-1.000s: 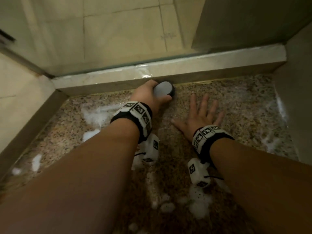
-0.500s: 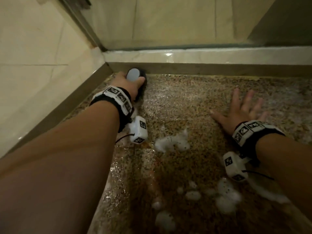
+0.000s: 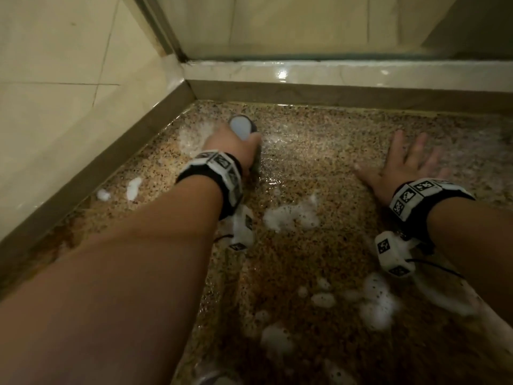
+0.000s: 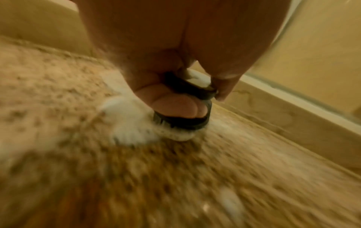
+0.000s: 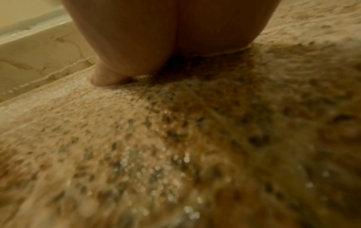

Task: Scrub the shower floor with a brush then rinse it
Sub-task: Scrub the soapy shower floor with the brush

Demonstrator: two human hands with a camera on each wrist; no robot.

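Wet speckled shower floor (image 3: 319,259), foam patches (image 3: 291,216) — near the corner curb (image 3: 277,91), the left hand (image 3: 236,147) grips the brush (image 3: 242,126), bristles down; the right hand (image 3: 402,168) lies flat, fingers spread.

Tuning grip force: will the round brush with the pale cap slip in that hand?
Probably slippery: white foam coats the round dark brush with the pale cap and the speckled stone floor. It looks rigid; left hand wraps it.
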